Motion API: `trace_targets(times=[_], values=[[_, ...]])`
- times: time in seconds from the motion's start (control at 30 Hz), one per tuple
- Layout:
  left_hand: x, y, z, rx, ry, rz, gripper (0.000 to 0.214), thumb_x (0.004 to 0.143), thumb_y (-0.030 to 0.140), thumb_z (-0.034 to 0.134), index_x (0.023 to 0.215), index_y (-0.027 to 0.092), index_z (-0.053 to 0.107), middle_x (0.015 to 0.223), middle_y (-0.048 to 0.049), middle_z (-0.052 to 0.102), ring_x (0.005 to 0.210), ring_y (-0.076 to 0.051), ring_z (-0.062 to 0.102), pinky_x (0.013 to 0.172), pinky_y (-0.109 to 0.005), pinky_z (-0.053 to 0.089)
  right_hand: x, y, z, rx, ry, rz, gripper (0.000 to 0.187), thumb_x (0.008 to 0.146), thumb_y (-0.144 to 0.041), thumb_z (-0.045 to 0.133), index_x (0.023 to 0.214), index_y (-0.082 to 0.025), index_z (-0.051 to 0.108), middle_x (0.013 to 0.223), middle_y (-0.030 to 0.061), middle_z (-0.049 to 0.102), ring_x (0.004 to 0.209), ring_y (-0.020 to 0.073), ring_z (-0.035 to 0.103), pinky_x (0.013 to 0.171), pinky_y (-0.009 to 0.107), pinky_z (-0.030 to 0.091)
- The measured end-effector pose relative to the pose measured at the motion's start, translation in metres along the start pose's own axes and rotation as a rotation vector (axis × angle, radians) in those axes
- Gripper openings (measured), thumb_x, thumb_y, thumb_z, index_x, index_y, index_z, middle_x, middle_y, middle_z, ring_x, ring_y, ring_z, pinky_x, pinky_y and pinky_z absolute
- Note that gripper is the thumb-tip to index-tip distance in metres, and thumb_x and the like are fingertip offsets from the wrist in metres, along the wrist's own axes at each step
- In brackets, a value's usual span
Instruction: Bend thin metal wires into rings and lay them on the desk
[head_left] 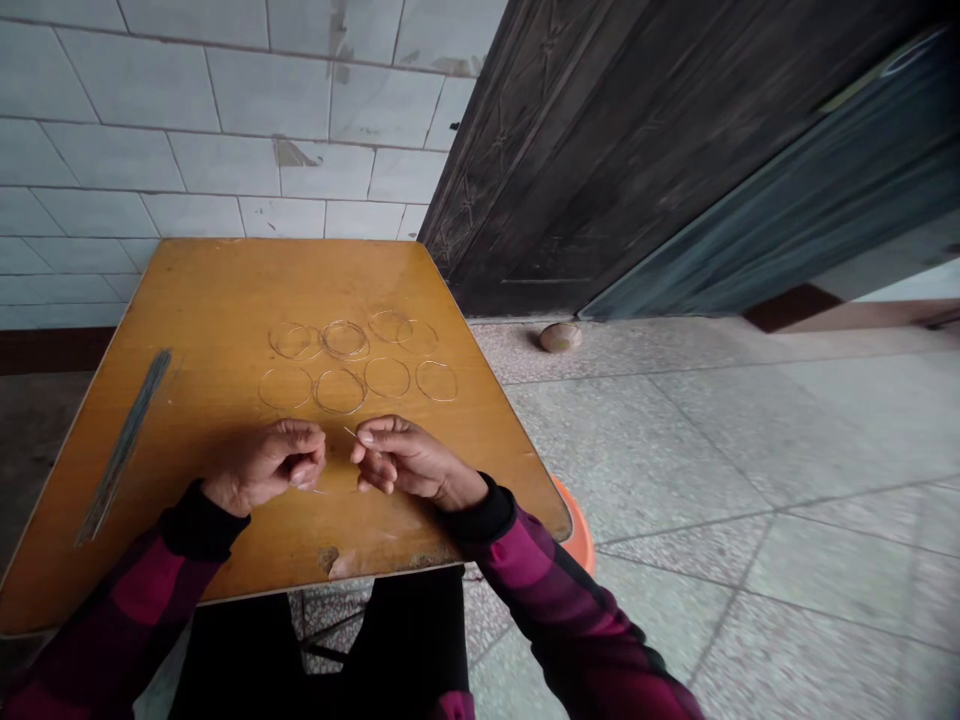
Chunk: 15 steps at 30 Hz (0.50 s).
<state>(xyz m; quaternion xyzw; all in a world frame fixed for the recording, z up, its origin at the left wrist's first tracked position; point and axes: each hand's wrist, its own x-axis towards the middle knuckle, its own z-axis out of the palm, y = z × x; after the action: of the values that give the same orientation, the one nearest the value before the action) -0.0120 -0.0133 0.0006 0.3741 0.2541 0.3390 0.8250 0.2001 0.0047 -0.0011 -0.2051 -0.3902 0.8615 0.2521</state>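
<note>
My left hand (pixel 266 463) and my right hand (pixel 405 460) rest close together on the near part of a wooden table (pixel 225 290). Both are curled into pinches on a thin piece of wire (pixel 349 432) that spans the gap between them; its ends are hidden in my fingers. Just beyond my hands lie several thin wire rings (pixel 341 365) in two rows on the tabletop.
A bundle of straight thin wires (pixel 124 445) lies along the table's left side. A tiled wall stands behind the table, a dark wooden door (pixel 600 150) at right. A small stone (pixel 560 337) lies on the floor. Something orange (pixel 579 535) peeks from under the table's right corner.
</note>
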Motion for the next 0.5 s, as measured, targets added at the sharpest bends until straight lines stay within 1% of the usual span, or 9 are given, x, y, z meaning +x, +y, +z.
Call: trace_targets(times=[0.13, 0.23, 0.33, 0.43, 0.5], values=[[-0.0019, 0.0015, 0.0018, 0.032, -0.003, -0.036, 0.03, 0.076, 0.039, 0.072, 0.061, 0.015, 0.064, 0.038, 0.0049, 0.041, 0.038, -0.007, 0.036, 0.046, -0.022, 0.033, -0.0002, 0.0012, 0.0009, -0.027, 0.012, 0.013, 0.026, 0.084, -0.037, 0.071, 0.08, -0.012, 0.069, 0.043, -0.0084, 0.057, 0.035, 0.0035, 0.054, 0.059, 0.02, 0.059], [-0.0026, 0.0024, 0.003, 0.043, -0.01, -0.056, 0.026, 0.077, 0.037, 0.071, 0.065, 0.015, 0.066, 0.038, 0.0054, 0.04, 0.036, -0.006, 0.033, 0.045, -0.021, 0.032, 0.0001, 0.0017, 0.0019, -0.043, 0.013, 0.023, 0.024, 0.084, -0.035, 0.071, 0.082, -0.011, 0.069, 0.043, -0.0087, 0.057, 0.035, 0.0035, 0.055, 0.06, 0.02, 0.059], [-0.0026, 0.003, 0.0036, 0.053, -0.018, -0.072, 0.025, 0.077, 0.039, 0.071, 0.072, 0.015, 0.069, 0.038, 0.0054, 0.042, 0.036, -0.006, 0.032, 0.045, -0.021, 0.033, 0.0002, 0.0007, 0.0044, -0.058, 0.008, 0.029, 0.019, 0.083, -0.031, 0.071, 0.083, -0.012, 0.068, 0.043, -0.0092, 0.058, 0.035, 0.0036, 0.055, 0.059, 0.02, 0.059], [-0.0025, 0.0036, 0.0032, 0.065, -0.036, -0.102, 0.025, 0.076, 0.04, 0.071, 0.073, 0.015, 0.07, 0.038, 0.0053, 0.043, 0.035, -0.006, 0.033, 0.045, -0.021, 0.033, -0.0001, -0.0008, 0.0077, -0.072, 0.007, 0.04, 0.015, 0.081, -0.028, 0.071, 0.084, -0.014, 0.067, 0.042, -0.0102, 0.057, 0.033, 0.0034, 0.053, 0.058, 0.02, 0.059], [-0.0025, 0.004, 0.0024, 0.079, -0.043, -0.141, 0.025, 0.076, 0.04, 0.071, 0.073, 0.015, 0.07, 0.038, 0.0053, 0.044, 0.035, -0.006, 0.033, 0.045, -0.022, 0.033, -0.0005, -0.0011, 0.0094, -0.097, 0.014, 0.053, 0.015, 0.08, -0.027, 0.071, 0.083, -0.014, 0.067, 0.042, -0.0101, 0.057, 0.033, 0.0033, 0.052, 0.058, 0.02, 0.058]])
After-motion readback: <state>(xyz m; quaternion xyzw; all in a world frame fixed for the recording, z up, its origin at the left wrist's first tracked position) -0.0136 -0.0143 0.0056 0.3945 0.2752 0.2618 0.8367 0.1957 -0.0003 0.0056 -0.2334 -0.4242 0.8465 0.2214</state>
